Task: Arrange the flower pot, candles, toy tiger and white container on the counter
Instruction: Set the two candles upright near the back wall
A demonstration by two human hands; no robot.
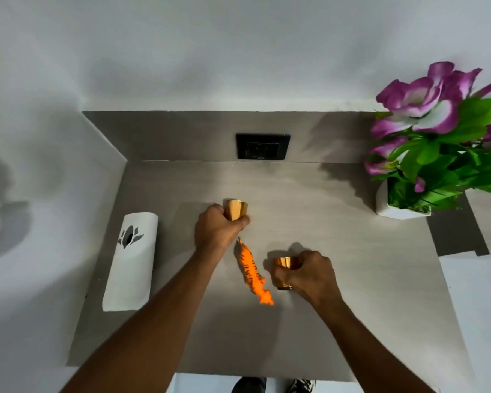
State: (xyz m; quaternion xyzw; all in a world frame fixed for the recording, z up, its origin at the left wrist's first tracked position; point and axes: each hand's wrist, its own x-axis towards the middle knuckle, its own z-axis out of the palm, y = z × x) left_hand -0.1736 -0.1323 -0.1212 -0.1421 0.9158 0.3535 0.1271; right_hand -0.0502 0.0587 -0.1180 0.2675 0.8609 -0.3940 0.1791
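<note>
Two hands, each closed around a gold candle on the grey table.

The white container [131, 262] lies at the table's [352, 307] left edge. The left hand [217, 228] grips the farther candle [236, 209]; the toy tiger [253, 272] lies between the hands; the right hand [309, 273] grips the nearer candle [284, 265]. The flower pot [394, 208] stands far right, well apart.

Both forearms are seen bare up to the near edge of the view, with no sleeves, watches or bands worn. The left hand [216, 228] and the right hand [309, 275] are ungloved, and no rings can be made out. Below, a dark shoe [249, 384] and a black-and-white patterned shoe [302, 385] are partly shown.
</note>
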